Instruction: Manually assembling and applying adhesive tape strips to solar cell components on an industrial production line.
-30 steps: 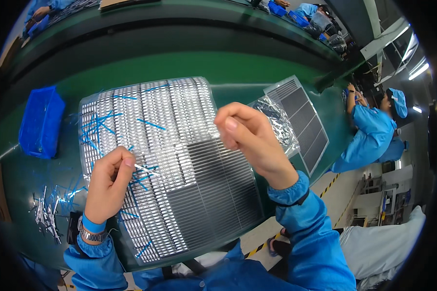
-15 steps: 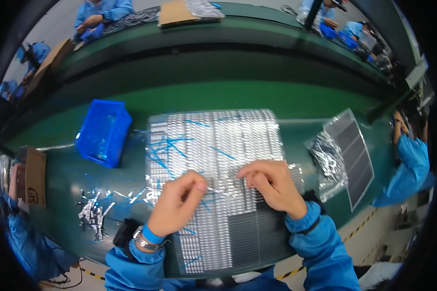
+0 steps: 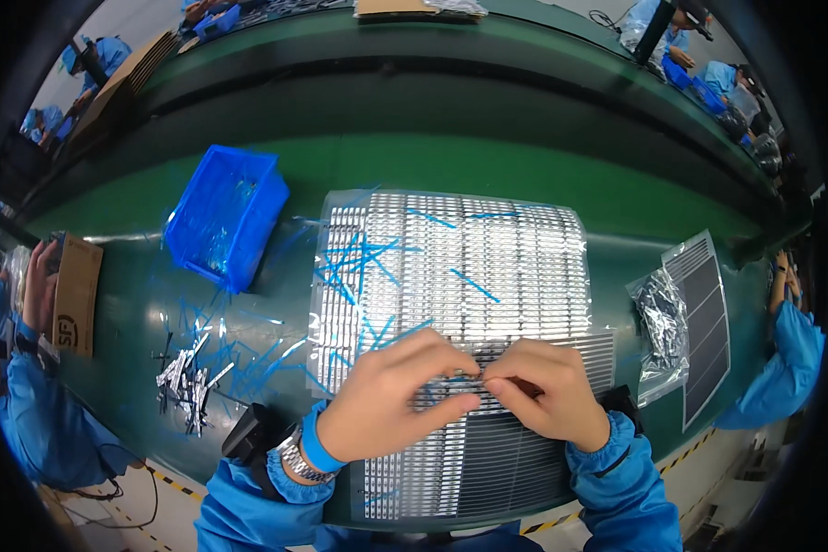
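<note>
A wide sheet (image 3: 488, 239) covered in rows of small silver strips lies in front of me, its near right part dark and striped. Over its lower middle, my left hand (image 3: 400, 391) and my right hand (image 3: 550, 391) meet fingertip to fingertip. Both are curled in a pinch. Something small and thin shows between the fingertips, mostly hidden by them, and I cannot make out its kind. Thin blue strips (image 3: 359, 262) lie scattered on the sheet's left side.
A blue bin (image 3: 271, 207) stands at the far left of the sheet. Nearer lies a pile of small silver and black strips (image 3: 189, 386) among loose blue ones. To the right are a clear bag of silver pieces (image 3: 661, 331) and a dark striped sheet (image 3: 706, 322). Co-workers sit around.
My hands have come together, the left one moving right and its fingertips now meeting the right hand's. The view has shifted, so the sheet and bin appear farther right.
</note>
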{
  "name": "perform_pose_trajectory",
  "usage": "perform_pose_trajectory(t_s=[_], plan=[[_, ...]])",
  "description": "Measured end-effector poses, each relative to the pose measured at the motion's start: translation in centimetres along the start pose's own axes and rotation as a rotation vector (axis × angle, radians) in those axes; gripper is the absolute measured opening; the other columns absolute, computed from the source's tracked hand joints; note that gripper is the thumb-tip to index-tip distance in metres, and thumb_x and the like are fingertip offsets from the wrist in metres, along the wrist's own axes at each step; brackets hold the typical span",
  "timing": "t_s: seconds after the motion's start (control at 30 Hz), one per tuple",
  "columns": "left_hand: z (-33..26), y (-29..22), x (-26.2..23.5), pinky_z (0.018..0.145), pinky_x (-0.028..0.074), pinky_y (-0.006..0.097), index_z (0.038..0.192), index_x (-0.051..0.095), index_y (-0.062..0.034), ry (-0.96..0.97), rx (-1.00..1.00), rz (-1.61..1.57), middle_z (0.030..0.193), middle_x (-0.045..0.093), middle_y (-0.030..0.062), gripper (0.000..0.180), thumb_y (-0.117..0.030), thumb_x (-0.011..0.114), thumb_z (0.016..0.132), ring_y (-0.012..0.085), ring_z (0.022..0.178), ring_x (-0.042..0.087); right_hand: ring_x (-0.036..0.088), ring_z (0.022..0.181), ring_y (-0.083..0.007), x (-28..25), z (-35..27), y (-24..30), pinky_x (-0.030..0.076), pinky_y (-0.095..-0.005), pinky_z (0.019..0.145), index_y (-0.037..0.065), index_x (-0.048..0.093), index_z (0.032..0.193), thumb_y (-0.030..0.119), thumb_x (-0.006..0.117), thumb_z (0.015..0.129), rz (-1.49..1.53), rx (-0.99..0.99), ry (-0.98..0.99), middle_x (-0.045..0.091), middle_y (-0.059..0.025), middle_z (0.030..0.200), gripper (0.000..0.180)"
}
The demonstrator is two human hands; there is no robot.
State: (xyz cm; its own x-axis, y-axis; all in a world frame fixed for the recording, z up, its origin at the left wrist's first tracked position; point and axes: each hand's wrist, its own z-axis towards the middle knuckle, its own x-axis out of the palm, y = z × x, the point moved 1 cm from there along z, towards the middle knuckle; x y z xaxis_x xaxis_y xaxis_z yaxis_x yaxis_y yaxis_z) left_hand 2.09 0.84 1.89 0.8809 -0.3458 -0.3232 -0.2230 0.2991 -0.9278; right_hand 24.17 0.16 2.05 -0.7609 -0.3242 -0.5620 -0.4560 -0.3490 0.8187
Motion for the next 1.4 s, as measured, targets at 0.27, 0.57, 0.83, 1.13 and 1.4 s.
perform_pose_trajectory(t_s=[0.27, 0.57, 0.83, 1.13, 1.4], plan=[[-0.6, 0.5, 0.0, 0.054, 0.044, 0.027, 0.092, 0.074, -0.0023, -0.041, 0.079, 0.041, 0.085, 0.069, 0.0067, 0.011, -0.004, 0.08, 0.084, 0.0139, 0.065, 0.059, 0.065, 0.066, -0.0128, 0.6, -0.4, 0.5, 0.051, -0.0256, 0.052, 0.004, 0.075, 0.099, 0.007, 0.076, 0.088, 0.073, 0.013, -0.078, 0.069, -0.0073, 0.092, 0.011], [-0.5, 0.5, 0.1, 0.054, 0.041, 0.026, 0.094, 0.073, -0.0051, -0.032, 0.027, 0.024, 0.085, 0.068, 0.0045, 0.009, -0.008, 0.077, 0.087, 0.0113, 0.062, 0.051, 0.052, 0.06, -0.0051, 0.7, -0.4, 0.7, 0.039, -0.0215, 0.05, 0.003, 0.074, 0.098, 0.004, 0.076, 0.087, 0.089, 0.015, -0.138, 0.068, -0.0062, 0.089, 0.011], [-0.7, 0.6, 0.1, 0.054, 0.041, 0.027, 0.093, 0.072, -0.0053, -0.032, 0.047, 0.025, 0.081, 0.066, 0.0041, 0.008, -0.009, 0.077, 0.088, 0.0124, 0.062, 0.051, 0.052, 0.059, -0.0052, 1.0, -0.5, 0.7, 0.039, -0.022, 0.05, 0.003, 0.075, 0.098, 0.004, 0.077, 0.087, 0.084, -0.015, -0.135, 0.069, -0.0061, 0.089, 0.011], [-0.6, 1.1, 0.6, 0.054, 0.042, 0.027, 0.093, 0.072, -0.0051, -0.002, 0.019, 0.046, 0.08, 0.065, 0.0045, 0.007, -0.009, 0.077, 0.088, 0.0123, 0.064, 0.055, 0.053, 0.058, -0.0064, 0.5, -0.6, 0.2, 0.04, -0.0227, 0.05, 0.001, 0.074, 0.096, 0.004, 0.078, 0.086, 0.088, -0.032, -0.101, 0.068, -0.0064, 0.089, 0.011], [0.4, 1.0, 0.2, 0.062, 0.047, 0.029, 0.094, 0.074, -0.0039, 0.21, 0.134, -0.261, 0.088, 0.07, 0.0068, 0.01, -0.004, 0.079, 0.085, 0.0157, 0.076, 0.061, 0.053, 0.063, -0.0072, -1.3, -0.6, 1.2, 0.04, -0.0233, 0.053, 0.001, 0.073, 0.092, 0.002, 0.075, 0.085, 0.416, 0.059, 0.12, 0.067, -0.0042, 0.086, 0.007]])
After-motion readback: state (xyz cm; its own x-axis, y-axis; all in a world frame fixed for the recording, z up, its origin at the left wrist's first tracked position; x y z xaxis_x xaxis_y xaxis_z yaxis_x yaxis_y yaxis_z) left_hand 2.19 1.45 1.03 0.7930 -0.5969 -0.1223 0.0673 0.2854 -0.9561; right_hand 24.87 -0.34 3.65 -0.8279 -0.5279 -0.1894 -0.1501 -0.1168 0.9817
